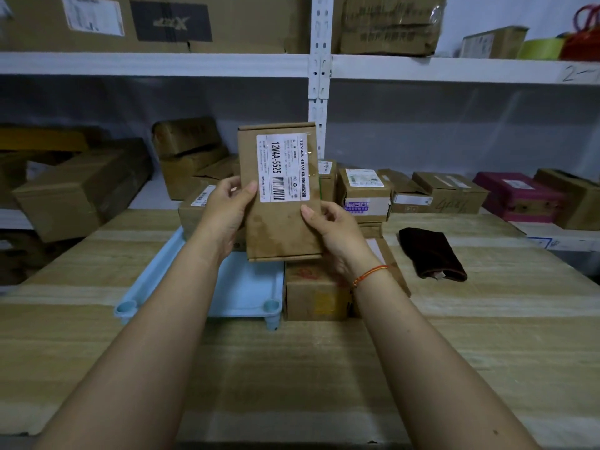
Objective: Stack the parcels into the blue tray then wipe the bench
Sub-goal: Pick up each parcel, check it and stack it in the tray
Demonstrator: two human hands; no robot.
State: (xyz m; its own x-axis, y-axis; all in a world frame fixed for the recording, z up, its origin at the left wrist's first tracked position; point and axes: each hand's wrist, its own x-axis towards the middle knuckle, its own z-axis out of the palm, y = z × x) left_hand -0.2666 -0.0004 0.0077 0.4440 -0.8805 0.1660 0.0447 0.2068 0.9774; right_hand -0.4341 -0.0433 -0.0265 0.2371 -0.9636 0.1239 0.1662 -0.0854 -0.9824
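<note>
Left hand (227, 209) and right hand (331, 232) pinch an upright labelled cardboard parcel (281, 193) by its edges — label readable, above the blue tray (246, 287).

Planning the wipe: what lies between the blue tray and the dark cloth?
Head view: brown cardboard parcels sit between the blue plastic tray and dark folded cloth.

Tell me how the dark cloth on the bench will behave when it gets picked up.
The dark cloth lies flat and folded, so it will probably flop and unfold. It looks thin, so likely light. Its fuzzy-looking surface should not slip on the bench.
</note>
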